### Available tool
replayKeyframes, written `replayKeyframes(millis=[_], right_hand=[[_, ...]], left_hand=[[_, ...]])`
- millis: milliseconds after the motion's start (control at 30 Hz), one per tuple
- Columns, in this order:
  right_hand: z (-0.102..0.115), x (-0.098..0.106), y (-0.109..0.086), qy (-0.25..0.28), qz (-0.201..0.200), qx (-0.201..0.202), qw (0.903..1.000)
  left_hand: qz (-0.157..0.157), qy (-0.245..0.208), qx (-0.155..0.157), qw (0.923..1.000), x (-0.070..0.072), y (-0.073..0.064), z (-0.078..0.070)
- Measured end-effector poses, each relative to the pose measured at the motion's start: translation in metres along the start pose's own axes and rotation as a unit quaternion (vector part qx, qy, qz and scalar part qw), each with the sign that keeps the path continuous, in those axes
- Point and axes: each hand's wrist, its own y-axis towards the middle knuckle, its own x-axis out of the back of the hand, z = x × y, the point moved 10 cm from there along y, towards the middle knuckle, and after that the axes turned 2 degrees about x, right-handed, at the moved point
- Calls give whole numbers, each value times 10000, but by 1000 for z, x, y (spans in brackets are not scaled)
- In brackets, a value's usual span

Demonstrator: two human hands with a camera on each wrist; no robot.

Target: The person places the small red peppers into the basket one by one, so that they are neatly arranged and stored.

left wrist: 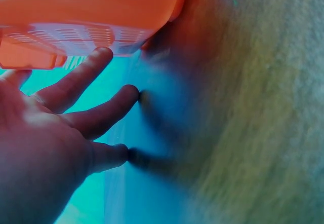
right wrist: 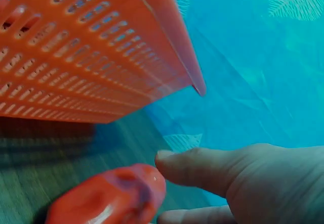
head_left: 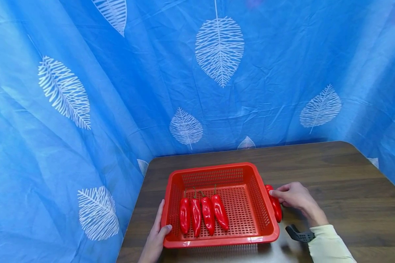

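Several red chili peppers (head_left: 207, 214) with green stems lie side by side in the left part of a red plastic basket (head_left: 262, 204). My left hand (head_left: 157, 233) holds the basket's left side, thumb at the rim and fingers along the outer wall. In the left wrist view that hand (left wrist: 66, 117) has its fingers spread below the basket's rim. Just outside the basket's right wall, my right hand (head_left: 295, 198) pinches another red chili pepper (head_left: 276, 208) near its far end. The right wrist view shows the thumb against this pepper (right wrist: 109, 198); the other fingers are largely hidden.
The basket stands on a dark wood-grain table (head_left: 335, 171), whose far edge meets a blue curtain (head_left: 270, 91) with white leaf prints. A black strap-like device (head_left: 299, 233) sits at the right wrist, by the pale sleeve (head_left: 330, 246).
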Motion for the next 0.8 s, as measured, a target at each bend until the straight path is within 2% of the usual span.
replayKeyframes(millis=[133, 433, 600, 800], right_hand=[[5, -2, 0, -278, -116, -12, 9995], [10, -7, 3, -551, -276, -62, 9981], [10, -6, 3, -576, -302, -86, 9978], [-4, 1, 3, -400, -216, -202, 9988]], left_hand=[[-2, 2, -39, 10000, 0, 1, 0], [-33, 13, 1, 10000, 0, 1, 0], [-51, 2, 25, 10000, 0, 0, 0], [-91, 26, 81, 9999, 0, -1, 0]])
